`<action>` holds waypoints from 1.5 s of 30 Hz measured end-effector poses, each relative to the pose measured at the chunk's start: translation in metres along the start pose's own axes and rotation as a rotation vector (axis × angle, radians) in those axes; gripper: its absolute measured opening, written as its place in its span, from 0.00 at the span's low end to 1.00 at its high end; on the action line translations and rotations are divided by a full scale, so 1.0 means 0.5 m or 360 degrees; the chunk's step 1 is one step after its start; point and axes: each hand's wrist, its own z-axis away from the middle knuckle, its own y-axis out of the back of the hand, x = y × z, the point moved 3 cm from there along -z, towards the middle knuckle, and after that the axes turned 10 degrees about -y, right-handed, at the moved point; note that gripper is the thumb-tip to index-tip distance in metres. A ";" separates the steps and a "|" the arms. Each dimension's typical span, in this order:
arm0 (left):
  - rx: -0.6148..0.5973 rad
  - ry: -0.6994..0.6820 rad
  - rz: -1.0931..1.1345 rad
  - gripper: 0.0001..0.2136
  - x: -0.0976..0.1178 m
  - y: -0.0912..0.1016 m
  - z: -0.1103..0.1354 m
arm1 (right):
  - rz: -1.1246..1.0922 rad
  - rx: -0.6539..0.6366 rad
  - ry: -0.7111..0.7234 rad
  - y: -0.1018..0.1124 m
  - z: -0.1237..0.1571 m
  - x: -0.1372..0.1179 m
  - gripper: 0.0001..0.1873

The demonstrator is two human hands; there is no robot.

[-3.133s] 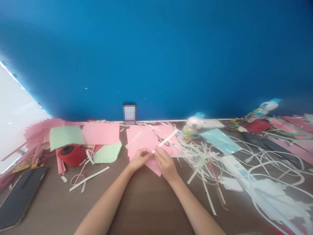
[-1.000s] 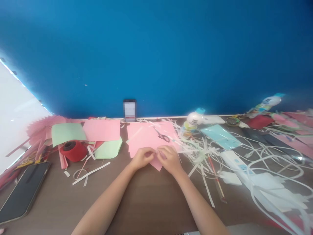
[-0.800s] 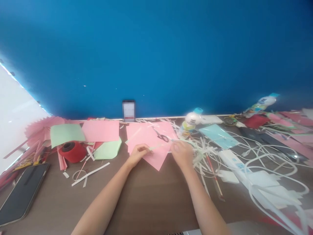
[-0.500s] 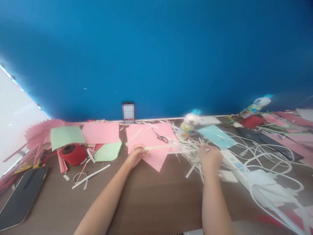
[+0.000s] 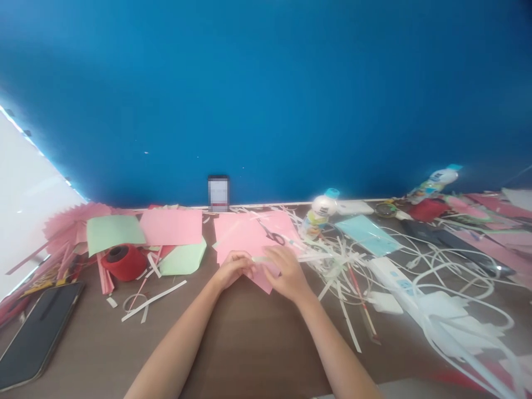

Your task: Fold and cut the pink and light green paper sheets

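Observation:
My left hand (image 5: 236,270) is closed in a pinch on a pale green paper strip (image 5: 260,259), above the pink paper sheets (image 5: 233,227). My right hand (image 5: 286,272) is close beside it, thumb and fingers apart, its fingertips at the strip's other end. Whether they touch the strip is hard to see. Scissors (image 5: 274,236) with dark handles lie on the pink sheets just beyond my hands. To the right spreads a tangle of white paper strips (image 5: 343,263), with a thin red stick (image 5: 356,285) among them.
A glue bottle (image 5: 321,210) stands behind the strips. Further right are a blue packet (image 5: 368,234), a power strip (image 5: 393,277) and looping white cables. At left lie a red roll (image 5: 124,263), green paper (image 5: 185,259) and a phone (image 5: 39,332). A blue wall (image 5: 266,100) rises behind.
My right hand has moved left from the pile of white strips to the pale green strip near my left hand, uncovering the red stick. My left hand has stayed almost in place.

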 end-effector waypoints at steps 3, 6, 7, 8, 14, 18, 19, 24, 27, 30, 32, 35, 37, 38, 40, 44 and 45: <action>-0.0060 -0.0001 -0.0157 0.09 -0.004 0.000 0.002 | -0.0124 0.0041 -0.0002 -0.019 0.006 -0.029 0.09; -0.0005 -0.0168 -0.0636 0.11 -0.007 -0.003 0.002 | -0.0316 0.0254 -0.0254 0.000 0.009 -0.007 0.06; 0.0025 -0.0285 -0.0863 0.10 -0.006 -0.006 0.002 | -0.0400 0.0354 -0.0411 0.012 0.009 0.009 0.04; 0.0032 -0.0416 -0.1097 0.10 -0.004 -0.011 0.003 | -0.0505 0.0451 -0.0590 0.024 0.010 0.027 0.02; -0.0329 -0.0725 -0.2011 0.10 -0.018 -0.060 0.019 | -0.1691 0.0680 -0.1192 0.061 0.011 0.141 0.09; -0.0281 -0.0447 -0.2328 0.07 -0.030 -0.072 -0.007 | -0.2258 0.0550 -0.1327 0.045 0.014 0.178 0.09; -0.0258 -0.0383 -0.2372 0.07 -0.031 -0.074 -0.025 | -0.2338 0.0517 -0.1372 0.037 0.016 0.181 0.09; -0.0178 -0.0233 -0.2559 0.12 -0.031 -0.083 -0.138 | -0.2415 0.0372 -0.1546 0.008 0.021 0.167 0.12; -0.0101 -0.0054 -0.2630 0.16 -0.027 -0.079 -0.178 | -0.2290 0.0290 -0.1575 0.003 0.022 0.153 0.11; -0.0084 0.0030 -0.2488 0.12 -0.018 -0.065 -0.180 | -0.2059 0.0178 -0.1558 0.001 0.024 0.142 0.12; -0.0088 0.0019 -0.2246 0.07 -0.011 -0.049 -0.166 | -0.1919 0.0086 -0.1544 -0.002 0.025 0.138 0.14; -0.0026 -0.0037 -0.1752 0.09 -0.002 -0.017 -0.134 | -0.1712 -0.0105 -0.1513 -0.007 0.021 0.127 0.16; 0.0005 -0.0070 -0.1371 0.10 -0.002 0.005 -0.109 | -0.1526 -0.0330 -0.1453 -0.011 0.011 0.114 0.15; -0.0001 -0.0079 -0.1198 0.11 -0.004 0.014 -0.097 | -0.1426 -0.0455 -0.1411 -0.012 0.005 0.106 0.15; -0.0002 -0.0056 -0.0922 0.13 -0.011 0.031 -0.077 | -0.1255 -0.0687 -0.1304 -0.016 -0.012 0.088 0.15; 0.0077 -0.0039 -0.0665 0.17 -0.019 0.054 -0.057 | -0.1066 -0.1004 -0.1057 -0.032 -0.058 0.057 0.14; 0.0095 -0.0042 -0.0642 0.18 -0.020 0.056 -0.056 | -0.1040 -0.1037 -0.1019 -0.038 -0.071 0.054 0.14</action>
